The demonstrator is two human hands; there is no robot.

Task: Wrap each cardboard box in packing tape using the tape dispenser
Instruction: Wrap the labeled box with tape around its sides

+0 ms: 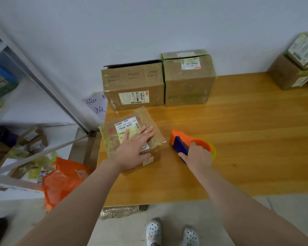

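Squarely under left hand point(134, 148), box point(112, 139); dispenser point(180, 140) beside

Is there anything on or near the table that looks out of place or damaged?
The left large box at the wall has its top flap lifted open, unlike the sealed box beside it. The small box under the left hand sits askew to the table edge.

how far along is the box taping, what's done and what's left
Done, it seems: the two large brown cardboard boxes at the back shine with tape. In hand: the left hand presses flat on the small labelled cardboard box, partly glossy, while the right hand grips the orange and blue tape dispenser. Left: probably finishing this box's wrap.
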